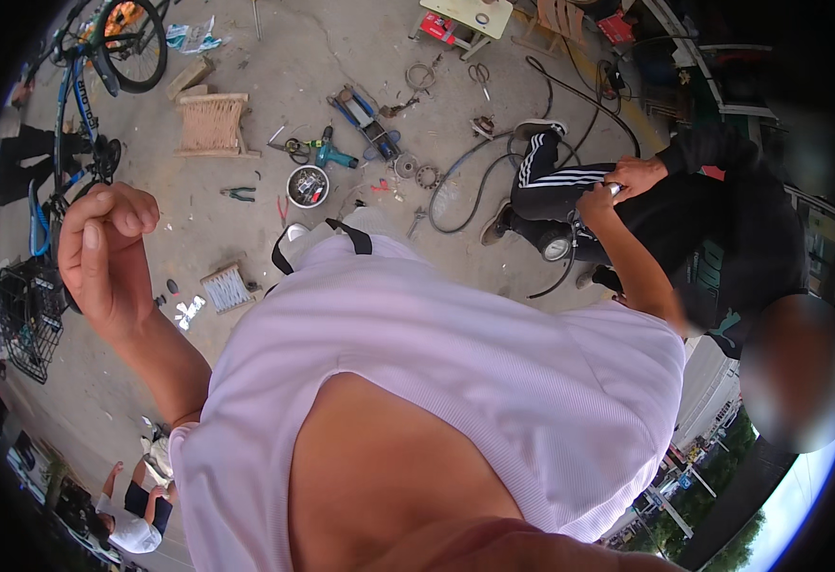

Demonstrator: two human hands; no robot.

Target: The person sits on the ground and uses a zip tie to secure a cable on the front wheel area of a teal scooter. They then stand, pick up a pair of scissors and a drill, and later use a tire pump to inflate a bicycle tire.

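Observation:
My left hand (112, 248) is raised at the left near a blue bicycle (79, 95), its fingers loosely curled with the thumb apart and nothing visible in them. My right hand (598, 202) is closed on a silver inflator (614, 190) with a hose and a round pressure gauge (556, 246) below it. A co-worker's hand (639, 176) grips the inflator just above mine; that person, in dark clothes and striped trousers (556, 174), is low down on my right.
On the floor lie a blue jack (365, 124), teal power tool (336, 155), white bucket of parts (308, 186), pliers (238, 194), coiled black hoses (470, 195) and woven stools (210, 124). A small table (465, 17) stands at the back. Another person (131, 529) is at the lower left.

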